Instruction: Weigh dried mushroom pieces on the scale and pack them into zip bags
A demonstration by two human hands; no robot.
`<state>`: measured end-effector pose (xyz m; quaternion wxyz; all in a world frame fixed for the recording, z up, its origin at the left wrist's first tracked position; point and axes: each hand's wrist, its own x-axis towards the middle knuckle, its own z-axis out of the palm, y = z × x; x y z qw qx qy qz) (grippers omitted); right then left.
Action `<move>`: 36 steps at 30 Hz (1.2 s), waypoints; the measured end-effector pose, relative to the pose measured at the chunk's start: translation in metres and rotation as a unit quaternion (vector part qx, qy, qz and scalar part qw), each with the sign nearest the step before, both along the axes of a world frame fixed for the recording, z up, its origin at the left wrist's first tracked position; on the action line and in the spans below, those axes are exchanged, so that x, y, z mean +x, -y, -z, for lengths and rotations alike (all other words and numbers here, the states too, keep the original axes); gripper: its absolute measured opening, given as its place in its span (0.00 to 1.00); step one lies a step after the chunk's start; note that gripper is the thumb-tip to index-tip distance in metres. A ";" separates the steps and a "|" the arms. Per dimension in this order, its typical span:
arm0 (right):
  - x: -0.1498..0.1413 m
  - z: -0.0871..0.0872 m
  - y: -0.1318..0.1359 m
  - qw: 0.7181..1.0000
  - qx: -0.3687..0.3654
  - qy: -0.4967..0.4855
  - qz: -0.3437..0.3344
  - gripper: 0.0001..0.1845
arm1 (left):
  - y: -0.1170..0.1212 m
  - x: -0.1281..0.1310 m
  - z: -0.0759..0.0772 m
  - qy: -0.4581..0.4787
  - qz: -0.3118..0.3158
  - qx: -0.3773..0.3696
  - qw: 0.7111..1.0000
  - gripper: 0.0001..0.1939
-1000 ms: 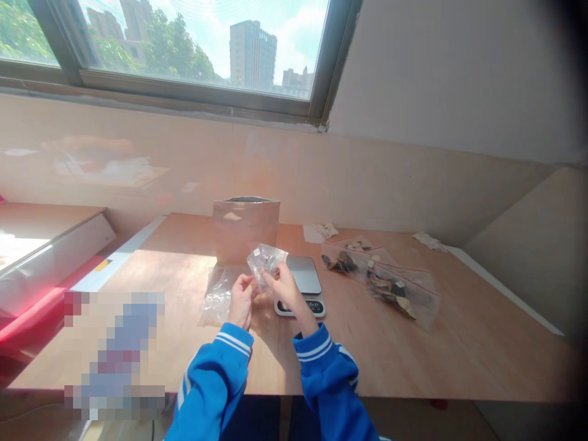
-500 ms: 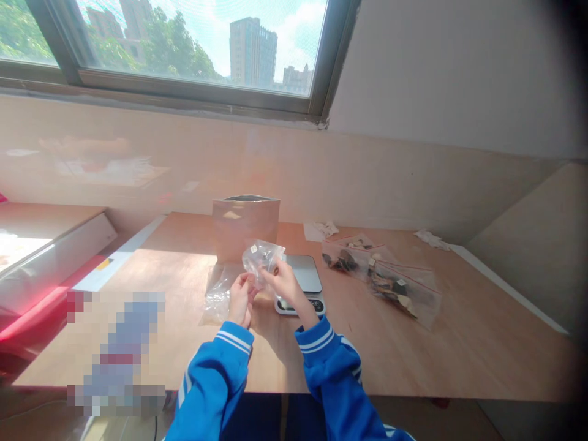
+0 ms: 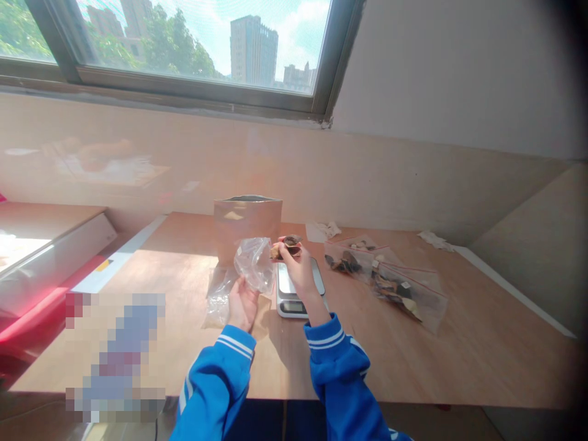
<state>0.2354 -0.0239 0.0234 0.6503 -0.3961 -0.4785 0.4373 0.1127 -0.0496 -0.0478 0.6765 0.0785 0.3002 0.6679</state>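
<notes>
The left hand [image 3: 242,301] holds a clear bag [image 3: 254,263] up open while the right hand [image 3: 299,269] pinches dark dried pieces [image 3: 285,246] just beside its mouth, above the scale [image 3: 298,286], so nothing seems weighed yet.

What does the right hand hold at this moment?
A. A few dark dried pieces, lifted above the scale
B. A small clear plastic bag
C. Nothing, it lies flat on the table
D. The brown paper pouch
A. The right hand pinches dark dried pieces above the scale, while the left hand holds the clear plastic bag.
</notes>
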 end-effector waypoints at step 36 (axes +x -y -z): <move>-0.028 -0.107 -0.072 0.785 0.139 0.604 0.021 0.12 | 0.001 -0.005 -0.001 0.051 -0.004 -0.028 0.998 0.03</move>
